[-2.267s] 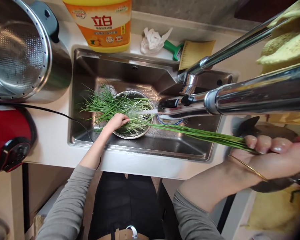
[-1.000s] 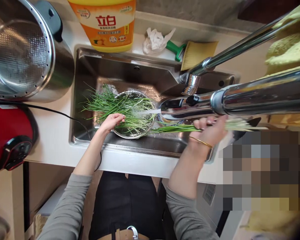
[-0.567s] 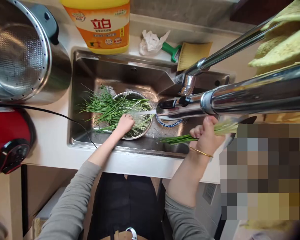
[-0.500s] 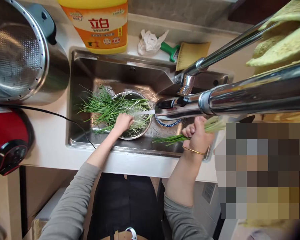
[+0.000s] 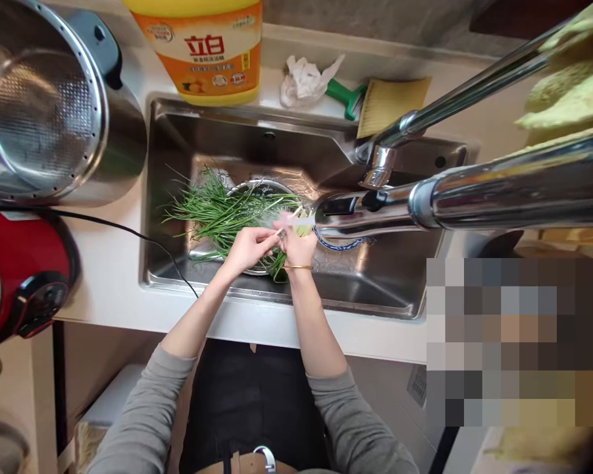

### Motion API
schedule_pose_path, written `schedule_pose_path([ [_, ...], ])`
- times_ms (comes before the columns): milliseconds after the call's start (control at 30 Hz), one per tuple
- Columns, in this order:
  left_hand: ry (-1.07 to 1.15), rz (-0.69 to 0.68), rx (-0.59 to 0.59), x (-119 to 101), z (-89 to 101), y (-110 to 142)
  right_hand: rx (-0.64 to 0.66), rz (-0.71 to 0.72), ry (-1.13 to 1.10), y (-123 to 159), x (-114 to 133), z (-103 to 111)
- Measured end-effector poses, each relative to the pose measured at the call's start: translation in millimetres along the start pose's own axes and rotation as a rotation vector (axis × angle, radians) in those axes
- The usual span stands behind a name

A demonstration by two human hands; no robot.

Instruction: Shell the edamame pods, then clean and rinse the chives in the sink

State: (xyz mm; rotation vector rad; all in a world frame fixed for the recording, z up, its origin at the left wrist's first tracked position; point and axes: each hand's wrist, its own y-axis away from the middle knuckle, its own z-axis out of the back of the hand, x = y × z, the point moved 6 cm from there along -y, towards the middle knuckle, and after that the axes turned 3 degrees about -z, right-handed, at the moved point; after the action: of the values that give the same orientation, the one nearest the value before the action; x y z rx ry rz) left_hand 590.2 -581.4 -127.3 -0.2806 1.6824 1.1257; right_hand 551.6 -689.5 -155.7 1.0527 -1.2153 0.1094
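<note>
Washing looks midway to us: both grips, left hand [image 5: 249, 247] and right hand [image 5: 296, 245], pinch chives [image 5: 217, 214] under faucet [image 5: 370, 210], most lying unrinsed in the bowl [image 5: 264, 187].

Red characters "立白" stand on the orange detergent bottle [image 5: 205, 49] label

Green chives [image 5: 217, 212], orange bottle [image 5: 205, 49], red cooker [image 5: 22, 273].
</note>
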Motion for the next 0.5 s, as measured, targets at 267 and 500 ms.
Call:
schedule_pose_path([
  [267, 0.431, 0.182, 0.066, 16, 8.5, 26, 0.070, -0.036, -0.065, -2, 18, -7],
  [500, 0.460, 0.145, 0.080, 9, 1.4, 21, 0.051, -0.023, -0.036, 6, 26, -16],
])
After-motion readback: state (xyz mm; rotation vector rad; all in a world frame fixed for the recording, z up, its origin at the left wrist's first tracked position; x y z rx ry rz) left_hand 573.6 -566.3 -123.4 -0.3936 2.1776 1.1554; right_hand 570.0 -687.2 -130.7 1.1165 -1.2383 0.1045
